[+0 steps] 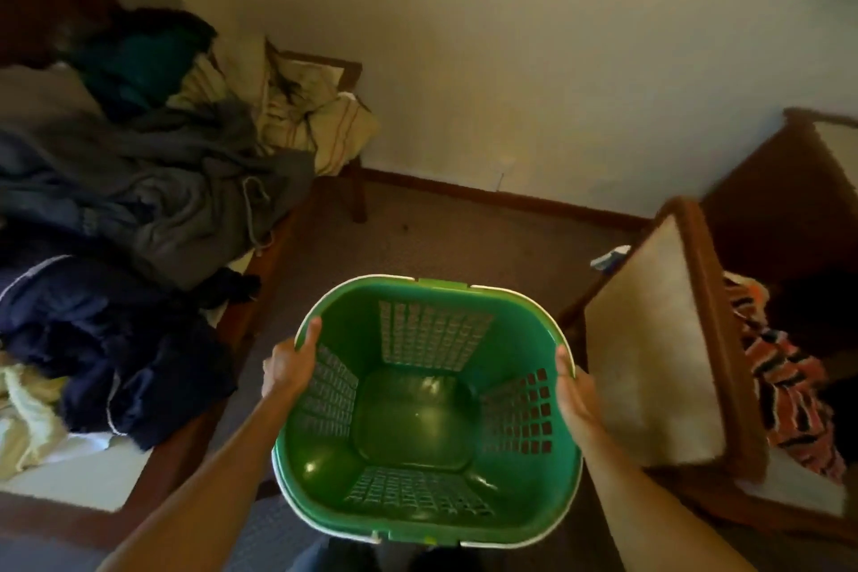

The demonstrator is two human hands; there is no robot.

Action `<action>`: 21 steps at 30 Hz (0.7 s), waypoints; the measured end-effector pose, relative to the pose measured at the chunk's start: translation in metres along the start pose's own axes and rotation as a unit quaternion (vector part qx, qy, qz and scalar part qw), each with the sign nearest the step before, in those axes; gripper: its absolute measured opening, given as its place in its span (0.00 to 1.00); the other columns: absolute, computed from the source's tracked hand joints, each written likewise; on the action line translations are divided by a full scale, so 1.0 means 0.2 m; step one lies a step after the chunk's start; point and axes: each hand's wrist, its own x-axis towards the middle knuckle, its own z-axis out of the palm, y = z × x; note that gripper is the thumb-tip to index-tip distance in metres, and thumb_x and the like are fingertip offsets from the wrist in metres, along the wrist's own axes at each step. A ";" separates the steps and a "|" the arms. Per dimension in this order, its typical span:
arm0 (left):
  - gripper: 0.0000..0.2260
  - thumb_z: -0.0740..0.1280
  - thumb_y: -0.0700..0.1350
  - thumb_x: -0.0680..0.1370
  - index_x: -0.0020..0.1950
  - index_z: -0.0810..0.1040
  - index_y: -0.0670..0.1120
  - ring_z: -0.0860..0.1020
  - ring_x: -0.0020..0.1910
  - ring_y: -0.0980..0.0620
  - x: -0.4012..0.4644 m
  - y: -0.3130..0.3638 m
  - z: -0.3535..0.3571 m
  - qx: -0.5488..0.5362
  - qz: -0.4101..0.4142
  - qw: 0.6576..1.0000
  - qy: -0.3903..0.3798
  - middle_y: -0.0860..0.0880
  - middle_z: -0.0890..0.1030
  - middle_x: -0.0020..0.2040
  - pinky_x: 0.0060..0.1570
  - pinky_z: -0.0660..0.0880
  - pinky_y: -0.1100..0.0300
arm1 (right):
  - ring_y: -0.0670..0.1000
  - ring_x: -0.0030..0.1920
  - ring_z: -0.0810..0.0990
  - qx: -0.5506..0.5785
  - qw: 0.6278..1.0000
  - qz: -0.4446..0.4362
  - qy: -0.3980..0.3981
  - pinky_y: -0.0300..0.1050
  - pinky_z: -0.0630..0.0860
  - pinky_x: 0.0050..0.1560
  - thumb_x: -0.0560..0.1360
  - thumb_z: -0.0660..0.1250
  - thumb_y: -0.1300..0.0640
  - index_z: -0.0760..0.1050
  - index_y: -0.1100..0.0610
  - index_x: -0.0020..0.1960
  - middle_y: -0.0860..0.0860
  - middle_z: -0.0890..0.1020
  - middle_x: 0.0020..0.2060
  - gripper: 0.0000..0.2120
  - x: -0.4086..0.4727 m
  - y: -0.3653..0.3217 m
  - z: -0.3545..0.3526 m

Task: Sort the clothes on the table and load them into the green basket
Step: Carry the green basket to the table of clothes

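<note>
Fingers of both hands grip our empty basket (420, 416) by its side rims, held over open floor.

Clothes (116, 200) heap on the table (274, 255), spilling past its edge; a chair (673, 339) crowds our right. Left hand (290, 362) and right hand (573, 390) pinch only the thin rim, so we judge it could tip or clip the chair.

A wooden chair (687, 339) stands on the brown carpet (441, 237); an orange striped cloth (784, 390) lies just right of the chair.
</note>
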 end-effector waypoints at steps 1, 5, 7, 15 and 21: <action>0.39 0.53 0.71 0.79 0.70 0.76 0.39 0.74 0.68 0.35 0.02 0.03 0.01 -0.015 -0.013 1.000 0.016 0.34 0.77 0.67 0.65 0.69 0.45 | 0.56 0.41 0.85 -0.012 1.000 -0.010 -0.006 0.55 0.83 0.44 0.58 0.42 0.12 0.80 0.50 0.47 0.52 0.84 0.41 0.49 0.11 -0.09 0.00; 0.39 0.52 0.71 0.79 0.68 0.76 0.37 0.75 0.64 0.36 0.10 0.10 0.04 -0.090 -0.073 0.992 0.056 0.34 0.77 0.65 0.60 0.71 0.47 | 0.59 0.53 0.82 -0.071 0.995 -0.051 -0.045 0.64 0.78 0.58 0.65 0.47 0.16 0.79 0.49 0.56 0.53 0.83 0.50 0.45 0.44 -0.51 0.06; 0.45 0.50 0.76 0.74 0.63 0.77 0.38 0.78 0.59 0.36 0.16 0.10 0.08 -0.140 -0.117 0.981 0.072 0.34 0.79 0.62 0.60 0.74 0.45 | 0.60 0.56 0.81 -0.101 0.991 -0.066 -0.065 0.65 0.76 0.61 0.66 0.48 0.17 0.77 0.50 0.62 0.54 0.81 0.55 0.45 0.54 -0.74 0.13; 0.42 0.51 0.75 0.77 0.74 0.71 0.42 0.77 0.54 0.43 0.35 0.10 0.32 -0.302 -0.246 0.909 0.147 0.40 0.79 0.61 0.57 0.71 0.46 | 0.60 0.56 0.79 -0.198 0.954 -0.173 -0.144 0.66 0.73 0.64 0.74 0.54 0.26 0.76 0.54 0.62 0.56 0.80 0.52 0.36 0.81 -1.50 0.51; 0.34 0.50 0.80 0.71 0.49 0.77 0.53 0.80 0.41 0.44 0.43 0.17 0.50 -0.356 -0.291 0.856 0.236 0.44 0.81 0.42 0.51 0.78 0.45 | 0.65 0.68 0.74 -0.277 0.913 -0.220 -0.204 0.66 0.67 0.70 0.74 0.52 0.25 0.71 0.56 0.72 0.62 0.77 0.66 0.42 1.04 -1.83 0.82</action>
